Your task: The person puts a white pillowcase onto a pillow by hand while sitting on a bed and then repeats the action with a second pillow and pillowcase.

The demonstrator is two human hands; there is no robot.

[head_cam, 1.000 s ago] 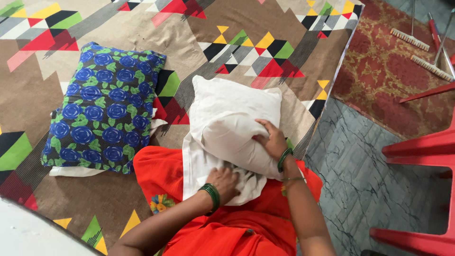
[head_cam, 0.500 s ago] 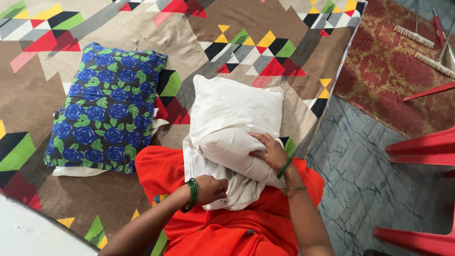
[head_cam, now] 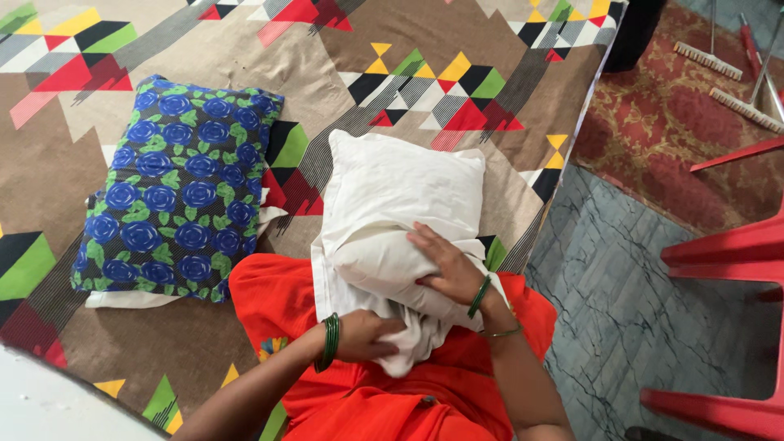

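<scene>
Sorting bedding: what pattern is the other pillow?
Blue roses with green leaves on the pillow, head view.

We can't see the fingertips of the left hand [head_cam: 366, 335]: they're buried in the loose cloth [head_cam: 408, 343] under the pillow [head_cam: 400, 212]. The pillow's near end is covered by the right hand [head_cam: 445, 265], and how far the cloth reaches beneath it we can't tell. The blue cushion [head_cam: 175, 188] hides most of a white thing [head_cam: 131, 298] under it; only an edge peeks out. The red chair [head_cam: 727, 327] is cut off at the right edge, and the brooms [head_cam: 727, 77] run out of the top corner.
</scene>
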